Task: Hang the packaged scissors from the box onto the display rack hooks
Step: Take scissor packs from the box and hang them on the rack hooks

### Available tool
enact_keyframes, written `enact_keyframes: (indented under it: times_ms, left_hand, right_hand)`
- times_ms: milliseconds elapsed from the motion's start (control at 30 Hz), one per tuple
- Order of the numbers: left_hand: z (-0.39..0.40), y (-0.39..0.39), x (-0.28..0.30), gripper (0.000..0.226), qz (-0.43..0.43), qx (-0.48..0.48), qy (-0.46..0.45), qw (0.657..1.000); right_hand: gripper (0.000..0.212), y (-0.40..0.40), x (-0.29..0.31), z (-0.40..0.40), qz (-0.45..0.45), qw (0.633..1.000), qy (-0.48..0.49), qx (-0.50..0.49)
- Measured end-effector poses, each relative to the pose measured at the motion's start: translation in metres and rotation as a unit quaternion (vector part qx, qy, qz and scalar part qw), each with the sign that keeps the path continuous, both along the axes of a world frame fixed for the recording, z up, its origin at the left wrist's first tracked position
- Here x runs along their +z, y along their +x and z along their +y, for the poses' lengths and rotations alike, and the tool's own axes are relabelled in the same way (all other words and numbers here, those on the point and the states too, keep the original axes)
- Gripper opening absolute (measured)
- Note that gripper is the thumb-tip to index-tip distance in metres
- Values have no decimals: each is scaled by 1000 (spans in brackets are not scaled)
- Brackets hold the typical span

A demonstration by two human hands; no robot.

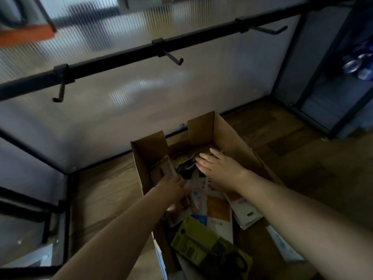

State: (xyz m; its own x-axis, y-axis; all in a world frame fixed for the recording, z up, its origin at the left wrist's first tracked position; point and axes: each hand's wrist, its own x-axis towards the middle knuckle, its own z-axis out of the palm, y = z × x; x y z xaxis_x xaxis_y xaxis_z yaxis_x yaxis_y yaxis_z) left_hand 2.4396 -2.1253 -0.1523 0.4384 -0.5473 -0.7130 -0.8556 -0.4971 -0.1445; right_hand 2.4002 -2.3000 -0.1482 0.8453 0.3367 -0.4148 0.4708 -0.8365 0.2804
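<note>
An open cardboard box (pixel 232 138) stands on the floor, filled with several packaged items. My left hand (pixel 173 188) is inside it and grips a brownish packaged item (pixel 163 172) near the box's left wall. My right hand (pixel 218 164) reaches deeper in, fingers straight, resting flat on packages (pixel 187 160) at the far end. A yellow-green scissors package (pixel 203 245) lies at the near end. Above runs the black rack bar (pixel 121 55) with three bare hooks: left (pixel 59 93), middle (pixel 174 58), right (pixel 272 30).
A ribbed translucent panel (pixel 141 93) backs the rack. Black frame posts stand at left (pixel 68 188) and right (pixel 298 67). An orange item (pixel 24 35) hangs at top left. Blue objects (pixel 359 61) sit on a shelf at right. Wooden floor surrounds the box.
</note>
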Motion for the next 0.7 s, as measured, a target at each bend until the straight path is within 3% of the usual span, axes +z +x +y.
enact_keyframes:
  times_ms: [200, 367, 700]
  left_hand:
    - [8, 5, 2, 67, -75, -79, 13, 994]
    - [16, 7, 8, 42, -190, -143, -11, 971]
    - [26, 0, 37, 28, -251, -115, -26, 961]
  right_hand:
    - [65, -1, -5, -16, 39, 997, -62, 4]
    - [59, 3, -14, -22, 28, 991, -115, 57]
    - [55, 3, -42, 19, 40, 997, -5, 66]
